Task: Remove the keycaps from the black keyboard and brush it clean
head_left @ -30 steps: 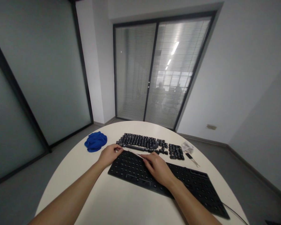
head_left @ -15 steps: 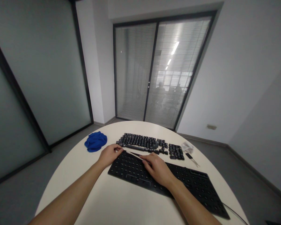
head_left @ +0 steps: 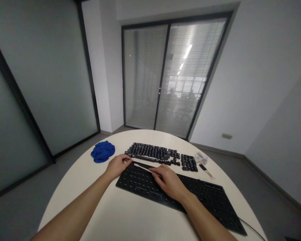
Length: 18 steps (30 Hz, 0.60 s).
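A black keyboard base (head_left: 145,183) without keycaps lies at a slant on the round table. My right hand (head_left: 169,180) is closed on a thin white swab (head_left: 142,167), whose tip points left over the base's upper left part. At the base's upper left corner, my left hand (head_left: 117,165) has its thumb and fingers pressed together on or beside the edge; what is between them, if anything, is too small to tell. Behind the base lie loose black keycaps (head_left: 150,150) in rows, with another block of keycaps (head_left: 188,162) to the right.
A crumpled blue cloth (head_left: 102,151) lies at the left of the white table (head_left: 110,214). On the right are a clear plastic bag (head_left: 201,158) and a small black-ended tool (head_left: 203,167). A cable (head_left: 252,227) leaves the base at the lower right.
The swab's tip has shifted slightly left and down with a small motion of my right hand. My left hand stays where it was.
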{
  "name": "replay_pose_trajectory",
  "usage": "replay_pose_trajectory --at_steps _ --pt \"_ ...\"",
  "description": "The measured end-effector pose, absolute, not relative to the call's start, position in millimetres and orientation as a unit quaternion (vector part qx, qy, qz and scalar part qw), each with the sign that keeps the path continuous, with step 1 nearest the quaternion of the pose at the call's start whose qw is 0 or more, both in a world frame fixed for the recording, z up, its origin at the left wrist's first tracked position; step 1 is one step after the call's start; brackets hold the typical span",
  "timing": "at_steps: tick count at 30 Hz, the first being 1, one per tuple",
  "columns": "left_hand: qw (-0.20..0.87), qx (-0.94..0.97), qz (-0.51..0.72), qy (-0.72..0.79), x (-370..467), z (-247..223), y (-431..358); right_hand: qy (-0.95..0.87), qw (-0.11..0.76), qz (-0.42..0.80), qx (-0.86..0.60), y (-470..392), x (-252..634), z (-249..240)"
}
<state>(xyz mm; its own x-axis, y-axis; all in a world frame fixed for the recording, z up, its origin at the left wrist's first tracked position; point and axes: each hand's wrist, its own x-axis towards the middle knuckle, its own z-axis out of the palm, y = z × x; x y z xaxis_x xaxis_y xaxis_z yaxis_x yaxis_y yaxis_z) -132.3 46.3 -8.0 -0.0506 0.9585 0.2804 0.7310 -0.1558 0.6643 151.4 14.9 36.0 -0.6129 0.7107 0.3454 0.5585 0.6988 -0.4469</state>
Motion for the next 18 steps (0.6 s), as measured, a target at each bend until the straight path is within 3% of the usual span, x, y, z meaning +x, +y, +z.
replay_pose_trajectory --at_steps 18 --pt "0.161 0.669 0.357 0.632 -131.9 -7.7 46.6 -0.897 0.254 0.157 -0.327 13.7 150.8 35.5"
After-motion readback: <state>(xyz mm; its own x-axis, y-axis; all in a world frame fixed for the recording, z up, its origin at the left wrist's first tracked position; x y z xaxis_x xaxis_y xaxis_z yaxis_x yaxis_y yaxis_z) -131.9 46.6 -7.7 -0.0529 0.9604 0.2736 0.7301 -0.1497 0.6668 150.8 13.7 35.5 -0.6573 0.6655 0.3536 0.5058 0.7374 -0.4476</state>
